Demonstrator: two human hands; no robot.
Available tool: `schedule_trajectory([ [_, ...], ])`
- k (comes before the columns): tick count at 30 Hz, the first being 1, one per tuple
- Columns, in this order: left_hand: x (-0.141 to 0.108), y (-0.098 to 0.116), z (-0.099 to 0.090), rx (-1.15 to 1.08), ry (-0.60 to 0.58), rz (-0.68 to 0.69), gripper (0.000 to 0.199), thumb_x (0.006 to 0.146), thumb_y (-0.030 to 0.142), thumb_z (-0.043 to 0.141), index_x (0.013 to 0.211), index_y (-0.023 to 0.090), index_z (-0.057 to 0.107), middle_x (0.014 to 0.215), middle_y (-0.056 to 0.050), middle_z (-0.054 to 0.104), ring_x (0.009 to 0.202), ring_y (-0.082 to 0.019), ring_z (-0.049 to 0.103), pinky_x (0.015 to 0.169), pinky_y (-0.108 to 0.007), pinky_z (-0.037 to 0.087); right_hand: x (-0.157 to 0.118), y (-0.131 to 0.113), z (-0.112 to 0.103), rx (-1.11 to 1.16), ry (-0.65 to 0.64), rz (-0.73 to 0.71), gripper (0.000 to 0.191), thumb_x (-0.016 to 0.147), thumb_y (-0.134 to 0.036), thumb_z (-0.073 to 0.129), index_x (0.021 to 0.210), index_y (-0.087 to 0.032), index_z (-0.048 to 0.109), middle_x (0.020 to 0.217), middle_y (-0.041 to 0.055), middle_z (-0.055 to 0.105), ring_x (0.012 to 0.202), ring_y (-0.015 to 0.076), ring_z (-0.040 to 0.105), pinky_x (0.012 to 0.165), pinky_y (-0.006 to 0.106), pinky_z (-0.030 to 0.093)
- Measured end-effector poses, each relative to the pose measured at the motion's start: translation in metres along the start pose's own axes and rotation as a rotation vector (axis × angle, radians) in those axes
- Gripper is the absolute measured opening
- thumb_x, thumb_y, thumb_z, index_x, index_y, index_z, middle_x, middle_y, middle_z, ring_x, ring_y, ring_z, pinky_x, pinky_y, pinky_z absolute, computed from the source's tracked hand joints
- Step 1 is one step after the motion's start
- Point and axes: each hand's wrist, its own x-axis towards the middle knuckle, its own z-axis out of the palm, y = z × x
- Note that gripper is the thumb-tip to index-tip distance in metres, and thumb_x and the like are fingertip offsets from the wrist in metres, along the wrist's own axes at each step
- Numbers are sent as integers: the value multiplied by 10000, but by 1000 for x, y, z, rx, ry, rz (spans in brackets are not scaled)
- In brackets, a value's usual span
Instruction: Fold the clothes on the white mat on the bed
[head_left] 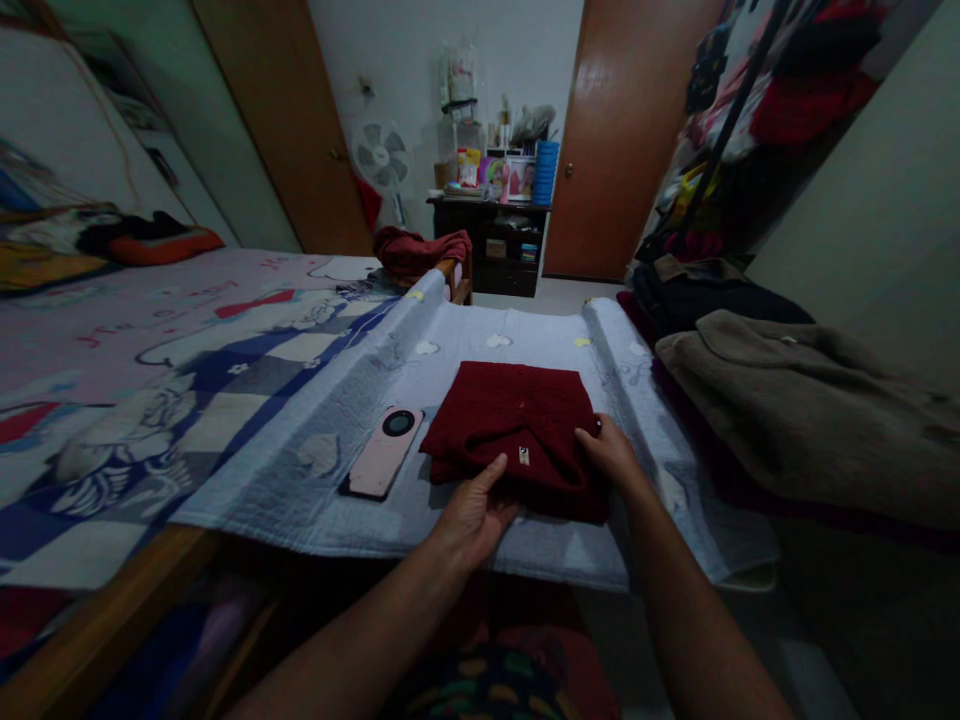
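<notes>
Watching remotely, I see the left hand [474,512] and right hand [611,456] gripping the folded red garment [525,405] centre-frame by its edges, and judge that uneven pulling could slide its layers apart.

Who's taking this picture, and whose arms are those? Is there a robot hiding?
No robot! A person wears a camera on their head, looking forward and down, so you see their own bare arms. The left hand has its thumb on the near edge of a folded, dark red cloth garment; its fingers' grip is hard to see. The right hand holds the garment's right edge. Underneath is a pale blue quilted cloth. To the garment's left lies a flat, pale pink phone with a round, dark camera patch.
</notes>
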Motion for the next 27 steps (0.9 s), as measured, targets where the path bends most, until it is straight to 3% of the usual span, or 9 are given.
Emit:
schedule_trajectory([
  [5,4,-3,-4,137,125,-19,192,848,295,661,996,172,671,857,-31,724,592,-113,605,522,-229,453,4,-2,-7,-23,-53,25,474,816,-361,582,1231,-144,512,1147,134,663,1012,230,643,839,295,477],
  [8,4,-2,-3,198,155,-11,184,868,276,615,1019,189,675,903,-12,727,607,-99,586,554,-233,411,5,-3,-10,-49,-71,14,455,823,-365,574,1211,-135,519,1151,140,660,1014,225,642,836,285,476],
  [13,-3,3,7,293,131,-36,227,850,310,619,1043,206,677,899,-12,731,682,-129,615,653,-256,408,10,-3,-10,-185,-73,-17,474,835,-388,558,1234,-138,501,1174,149,643,1022,239,636,846,295,473],
  [20,-5,10,7,385,110,-187,327,863,450,585,1113,242,621,922,-18,709,582,-150,605,534,-253,384,29,-14,-11,-349,38,-113,536,842,-388,548,1296,-112,473,1241,197,580,1156,287,559,963,341,427],
  [27,1,5,2,268,99,-156,248,842,379,644,1006,194,657,843,-15,696,567,-123,584,503,-229,414,40,-37,-10,-368,51,-275,546,847,-335,546,1328,-91,462,1247,187,567,1181,283,525,1018,359,395],
])
